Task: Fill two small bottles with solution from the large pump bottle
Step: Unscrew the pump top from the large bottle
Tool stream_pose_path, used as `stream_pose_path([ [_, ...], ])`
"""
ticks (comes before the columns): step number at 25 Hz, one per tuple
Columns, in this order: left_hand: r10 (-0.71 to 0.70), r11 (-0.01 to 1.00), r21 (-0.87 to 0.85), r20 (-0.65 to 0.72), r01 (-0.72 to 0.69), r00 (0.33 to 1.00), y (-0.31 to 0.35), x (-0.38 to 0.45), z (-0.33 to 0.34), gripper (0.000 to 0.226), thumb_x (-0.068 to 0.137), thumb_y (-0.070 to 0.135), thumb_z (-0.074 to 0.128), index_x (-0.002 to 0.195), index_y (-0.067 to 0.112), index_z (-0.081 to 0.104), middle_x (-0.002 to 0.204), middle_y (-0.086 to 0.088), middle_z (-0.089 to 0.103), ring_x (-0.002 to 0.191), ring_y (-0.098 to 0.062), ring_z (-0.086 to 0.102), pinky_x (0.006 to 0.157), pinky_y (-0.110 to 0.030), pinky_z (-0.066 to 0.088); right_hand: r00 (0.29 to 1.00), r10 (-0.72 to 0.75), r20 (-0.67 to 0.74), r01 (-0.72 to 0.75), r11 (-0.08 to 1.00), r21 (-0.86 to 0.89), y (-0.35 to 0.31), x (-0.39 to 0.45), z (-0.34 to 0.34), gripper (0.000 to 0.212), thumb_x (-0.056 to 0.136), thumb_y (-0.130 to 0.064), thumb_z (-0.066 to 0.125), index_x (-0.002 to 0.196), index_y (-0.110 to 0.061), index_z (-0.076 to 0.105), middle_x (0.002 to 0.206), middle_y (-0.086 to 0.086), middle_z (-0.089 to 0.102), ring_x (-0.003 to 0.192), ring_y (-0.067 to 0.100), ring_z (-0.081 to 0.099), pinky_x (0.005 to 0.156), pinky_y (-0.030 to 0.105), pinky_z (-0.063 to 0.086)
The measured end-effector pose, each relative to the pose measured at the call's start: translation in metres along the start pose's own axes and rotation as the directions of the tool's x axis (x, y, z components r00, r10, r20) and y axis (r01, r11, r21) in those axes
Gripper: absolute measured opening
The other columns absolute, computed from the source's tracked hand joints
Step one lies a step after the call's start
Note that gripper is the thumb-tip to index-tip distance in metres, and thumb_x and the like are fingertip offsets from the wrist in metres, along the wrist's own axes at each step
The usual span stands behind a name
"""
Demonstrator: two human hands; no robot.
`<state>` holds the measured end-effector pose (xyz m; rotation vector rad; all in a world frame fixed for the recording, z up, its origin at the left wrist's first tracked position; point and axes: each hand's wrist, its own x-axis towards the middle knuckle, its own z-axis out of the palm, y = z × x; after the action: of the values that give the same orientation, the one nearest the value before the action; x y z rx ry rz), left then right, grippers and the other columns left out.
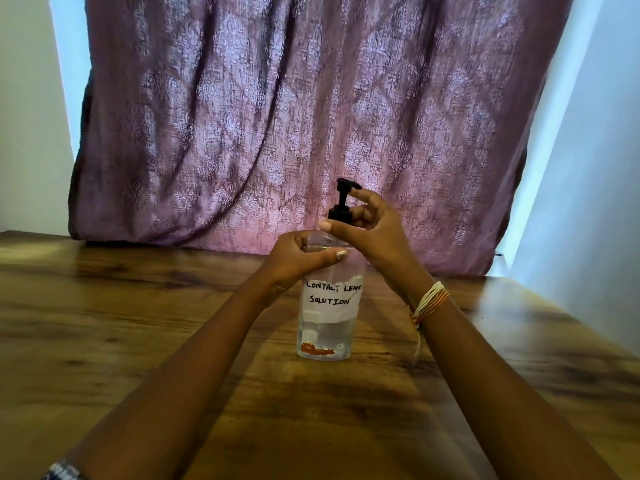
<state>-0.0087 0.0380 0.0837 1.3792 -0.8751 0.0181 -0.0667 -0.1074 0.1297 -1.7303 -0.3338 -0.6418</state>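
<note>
The left hand (pixel 300 258) wraps the pump bottle (pixel 325 306) at its shoulder; above it, the right hand (pixel 367 226) pinches the pump head (pixel 346 188). Best to brace firmly, work the pump straight.

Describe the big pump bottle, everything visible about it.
The pump bottle is clear, plastic by the look, and stands upright on the wooden table. A black pump head tops it. A torn white paper label reads, handwritten, CONTACT LENS SOLUTION; orange remnants mark the base. Clear liquid shows inside. The left hand grips its shoulder; the right hand holds the pump.
</note>
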Motion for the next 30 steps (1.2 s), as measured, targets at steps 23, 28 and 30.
stream_pose_path([
  [23,-0.02,0.999,-0.03,0.018,0.021,1.0,-0.0053,0.0027,0.0018,0.029,0.068,0.028,0.078,0.096,0.019,0.074,0.091,-0.002,0.078,0.088,-0.019,0.073,0.075,-0.031,0.056,0.998,-0.062,0.031,0.056,0.984,0.168,0.0077,0.0013,-0.0086,0.041,0.085,0.002,0.067,0.117,-0.022,0.058,0.088,-0.001,0.078,0.087,0.013,0.074,0.071,0.023,0.058],
  [28,-0.001,1.0,-0.015,0.024,0.002,1.0,-0.0058,0.0027,0.0014,0.026,0.073,0.024,0.076,0.098,0.017,0.074,0.091,-0.003,0.077,0.09,-0.021,0.073,0.077,-0.033,0.057,0.996,-0.078,0.038,0.075,0.994,0.081,0.0067,0.0025,-0.0058,0.056,0.073,-0.011,0.081,0.123,-0.021,0.055,0.104,0.007,0.073,0.1,0.016,0.071,0.082,0.029,0.06],
  [30,-0.006,1.0,-0.017,0.018,0.006,1.0,-0.0058,0.0028,0.0016,0.031,0.072,0.024,0.079,0.101,0.014,0.073,0.094,-0.006,0.077,0.091,-0.022,0.073,0.079,-0.035,0.057,0.997,-0.076,0.008,0.074,0.992,0.101,0.0071,0.0035,-0.0083,0.055,0.073,-0.007,0.08,0.121,-0.02,0.057,0.096,0.008,0.074,0.094,0.016,0.073,0.078,0.028,0.06],
])
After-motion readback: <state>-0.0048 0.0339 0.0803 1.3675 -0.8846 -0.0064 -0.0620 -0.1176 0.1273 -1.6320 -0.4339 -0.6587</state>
